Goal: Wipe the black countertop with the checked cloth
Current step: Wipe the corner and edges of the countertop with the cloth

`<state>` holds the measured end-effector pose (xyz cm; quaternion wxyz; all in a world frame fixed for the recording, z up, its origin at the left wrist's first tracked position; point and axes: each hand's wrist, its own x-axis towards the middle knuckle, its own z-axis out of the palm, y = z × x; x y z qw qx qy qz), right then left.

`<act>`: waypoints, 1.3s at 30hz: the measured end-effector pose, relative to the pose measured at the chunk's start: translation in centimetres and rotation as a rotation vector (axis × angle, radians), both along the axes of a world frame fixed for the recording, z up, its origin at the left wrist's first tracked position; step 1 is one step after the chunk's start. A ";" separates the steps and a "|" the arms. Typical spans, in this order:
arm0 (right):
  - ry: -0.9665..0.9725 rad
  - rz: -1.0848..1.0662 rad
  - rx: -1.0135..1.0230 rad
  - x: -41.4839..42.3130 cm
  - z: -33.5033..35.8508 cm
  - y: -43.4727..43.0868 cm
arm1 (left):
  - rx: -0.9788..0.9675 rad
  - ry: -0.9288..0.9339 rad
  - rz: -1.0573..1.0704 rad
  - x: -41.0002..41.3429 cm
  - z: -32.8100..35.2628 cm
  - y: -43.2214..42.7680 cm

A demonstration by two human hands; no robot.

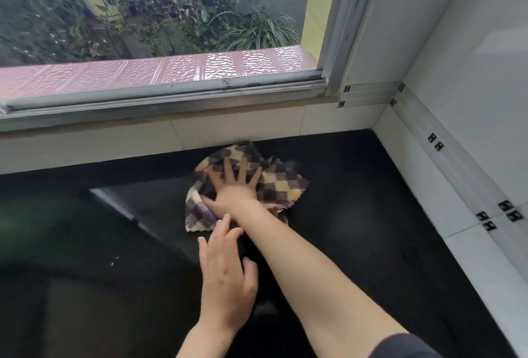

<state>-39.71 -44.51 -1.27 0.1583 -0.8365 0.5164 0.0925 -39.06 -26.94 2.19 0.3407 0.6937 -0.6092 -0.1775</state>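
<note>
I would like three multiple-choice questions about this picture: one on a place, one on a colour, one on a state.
1. Where does the cloth lie?
A. on the window ledge
B. on the black countertop, near the back wall
C. on the floor

2. Which colours does the cloth have?
A. red and green
B. plain white
C. purple and cream checks

3. How is the right hand?
A. flat on the cloth, fingers spread
B. closed in a fist
C. lifted off the cloth

Answers: B, dark surface surrounds it; C, the checks show; A, the palm presses down.
</note>
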 end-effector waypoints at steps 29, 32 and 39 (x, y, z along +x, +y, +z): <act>0.004 0.047 0.025 18.5 0.9 4.7 | 0.075 -0.114 0.342 19.3 -0.3 8.1; 0.017 0.086 0.029 21.5 1.0 5.7 | 0.070 -0.106 0.374 21.6 -0.2 9.2; -0.003 0.144 0.083 26.6 1.5 7.7 | 0.061 -0.063 0.446 25.7 0.2 11.5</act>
